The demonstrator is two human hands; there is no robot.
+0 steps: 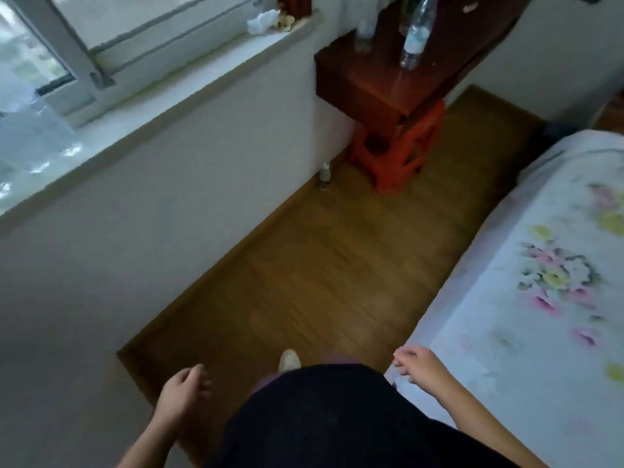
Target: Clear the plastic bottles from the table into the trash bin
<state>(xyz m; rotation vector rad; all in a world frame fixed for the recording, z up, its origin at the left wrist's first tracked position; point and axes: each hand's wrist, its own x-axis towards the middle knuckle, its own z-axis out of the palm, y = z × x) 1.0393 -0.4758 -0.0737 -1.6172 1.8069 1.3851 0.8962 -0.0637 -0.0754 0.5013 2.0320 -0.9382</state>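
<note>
A smooth, pale plastered wall (169, 211) is running diagonally under a window sill, and a strip of brown wood-plank floor (324, 265) is lying between it and a bed (540, 282) covered in a soft white sheet printed with pink and yellow flowers. At the far end of the floor, a dark red-brown wooden worktop (371, 79) with a glossy, boxy top is sitting against the wall, well ahead of the person. Under the worktop, a squat orange-red plastic stool (398, 153) with an openwork frame is standing. On the worktop, clear plastic bottles are standing upright: one tall, ribbed bottle with a pale label (417, 35) near the front, and a blurrier clear bottle (366, 28) behind it, toward the wall. Beside the stool, at the foot of the wall, a small white bottle (325, 172) is standing on the floor. Far from the worktop, at the near edge of the view, the left hand (184, 390) is hanging with loosely curled fingers, holding nothing, and the right hand (418, 364) is hanging just beside the bed edge, fingers relaxed and empty. A light-coloured shoe tip (289, 359) is showing between them.
</note>
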